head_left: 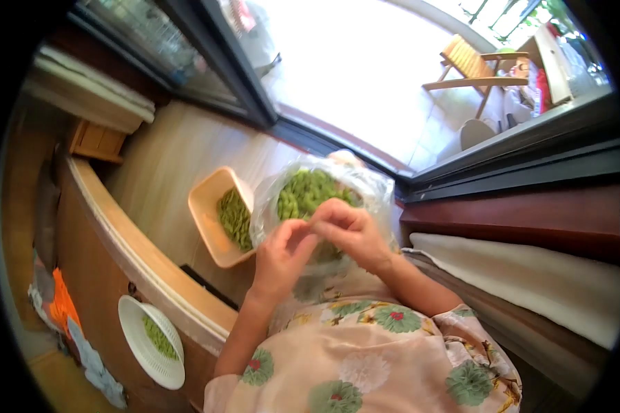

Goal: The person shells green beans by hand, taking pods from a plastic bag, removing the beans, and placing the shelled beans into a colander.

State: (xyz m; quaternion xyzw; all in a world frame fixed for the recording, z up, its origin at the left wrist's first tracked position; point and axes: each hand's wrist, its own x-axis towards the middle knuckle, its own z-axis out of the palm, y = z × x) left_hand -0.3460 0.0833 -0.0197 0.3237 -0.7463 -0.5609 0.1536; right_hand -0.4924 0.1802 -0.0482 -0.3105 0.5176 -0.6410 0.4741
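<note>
My left hand (280,258) and my right hand (353,234) meet in front of me, fingertips touching in a pinch. Whatever they hold between them is too small or hidden to make out. Just beyond and beneath them, a clear plastic bag (265,206) stands open, filled with green bean pods (308,189). A peach-coloured plastic bin (217,237) is to the left of the bag, with more green pods or hulls (234,219) heaped along its right side. Farther left, a white perforated basket (135,333) contains small light-green pieces, probably shelled beans (160,339).
The white basket rests on a brown wooden surface (96,296) with a curved pale edge. A dark-framed glass door (207,55) opens to a bright balcony with a wooden chair (470,58). White padded fabric (523,282) lies at the right. Orange cloth (63,299) is at far left.
</note>
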